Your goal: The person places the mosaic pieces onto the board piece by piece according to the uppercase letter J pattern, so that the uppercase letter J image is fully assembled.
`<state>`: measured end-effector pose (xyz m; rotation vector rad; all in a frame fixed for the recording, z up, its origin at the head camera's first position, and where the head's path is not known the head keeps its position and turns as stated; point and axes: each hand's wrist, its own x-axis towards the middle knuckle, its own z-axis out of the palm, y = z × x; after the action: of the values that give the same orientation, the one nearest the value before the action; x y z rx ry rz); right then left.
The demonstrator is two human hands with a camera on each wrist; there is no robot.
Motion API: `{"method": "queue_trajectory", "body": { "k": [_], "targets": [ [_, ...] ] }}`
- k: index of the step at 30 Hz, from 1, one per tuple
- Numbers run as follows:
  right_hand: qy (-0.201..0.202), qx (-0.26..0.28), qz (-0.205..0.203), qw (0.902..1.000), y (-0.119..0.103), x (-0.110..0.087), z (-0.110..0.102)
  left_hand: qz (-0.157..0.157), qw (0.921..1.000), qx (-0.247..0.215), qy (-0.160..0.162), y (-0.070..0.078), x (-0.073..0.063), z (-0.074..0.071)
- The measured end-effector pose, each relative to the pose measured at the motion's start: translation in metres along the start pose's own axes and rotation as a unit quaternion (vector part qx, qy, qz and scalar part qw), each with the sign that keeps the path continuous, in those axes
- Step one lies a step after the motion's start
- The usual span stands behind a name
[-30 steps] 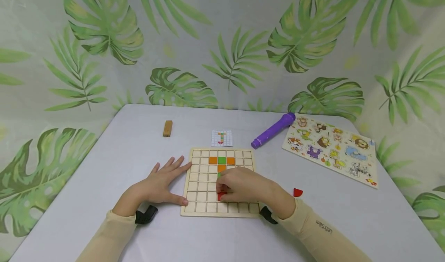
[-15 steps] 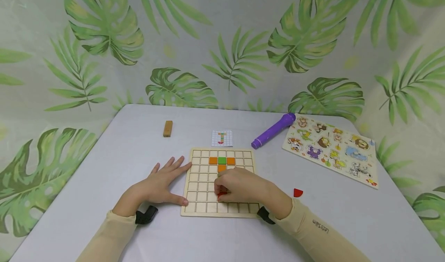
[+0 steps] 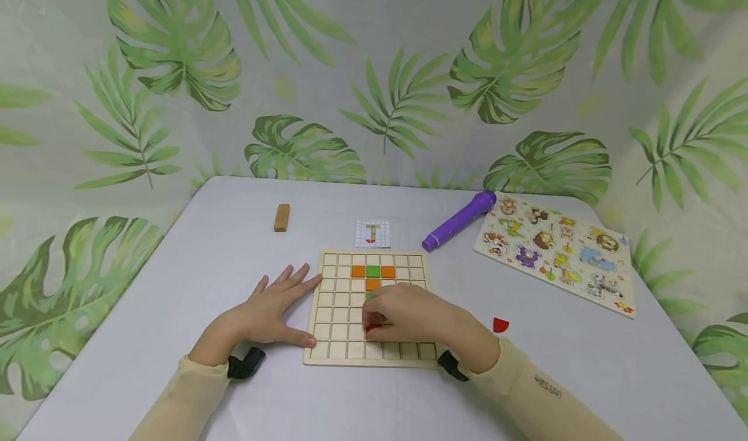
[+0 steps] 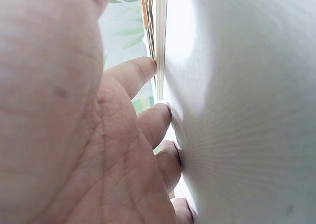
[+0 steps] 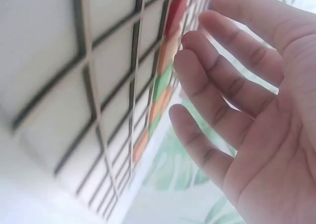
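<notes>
A wooden grid board (image 3: 339, 314) lies flat on the table. On it are orange and green square tiles (image 3: 373, 271), forming a short row with a column below. My right hand (image 3: 411, 314) is over the lower middle of the board, thumb and fingertips around a red tile (image 3: 372, 328) at the column's foot. In the right wrist view the red tile (image 5: 177, 9) sits in line with the coloured column, the fingers bent beside it. My left hand (image 3: 271, 308) is spread on the table, its thumb and a fingertip touching the board's left edge.
A second red tile (image 3: 500, 325), quarter-circle shaped, lies right of the board. Behind the board are a small pattern card (image 3: 382, 234), a wooden block (image 3: 282, 217) and a purple toy microphone (image 3: 458, 221). An animal puzzle board (image 3: 508, 259) lies at the right.
The right hand makes only slight shifts over the red tile, its wrist and sleeve moving a little. The left hand stays still against the board.
</notes>
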<state>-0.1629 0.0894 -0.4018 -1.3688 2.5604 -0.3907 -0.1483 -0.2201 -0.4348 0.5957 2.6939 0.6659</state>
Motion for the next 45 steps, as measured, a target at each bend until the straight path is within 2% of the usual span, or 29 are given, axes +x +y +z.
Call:
{"method": "queue_trajectory", "body": {
  "k": [6,12,20,27,33,45],
  "targets": [
    [0.002,0.047,0.056,0.9973,0.012,-0.025,-0.010,0.001,1.0000,0.008,0.001,0.000,0.000,0.000],
    [-0.008,0.082,0.124,0.9888,0.027,-0.055,-0.017,0.000,1.0000,0.010,0.000,-0.001,0.001,0.000],
    [0.004,0.061,0.178,0.9822,0.050,-0.093,-0.025,0.001,1.0000,0.009,0.000,-0.001,0.001,0.001],
    [0.004,0.055,0.219,0.9742,0.067,-0.121,-0.024,-0.003,1.0000,0.008,-0.002,0.001,0.000,0.001],
    [-0.006,0.064,0.236,0.9696,0.072,-0.134,-0.024,0.000,1.0000,0.009,0.001,-0.001,0.001,0.001],
    [-0.014,0.096,0.260,0.9607,0.075,-0.147,-0.024,-0.002,1.0000,0.008,-0.001,-0.006,0.002,0.003]
  ]
}}
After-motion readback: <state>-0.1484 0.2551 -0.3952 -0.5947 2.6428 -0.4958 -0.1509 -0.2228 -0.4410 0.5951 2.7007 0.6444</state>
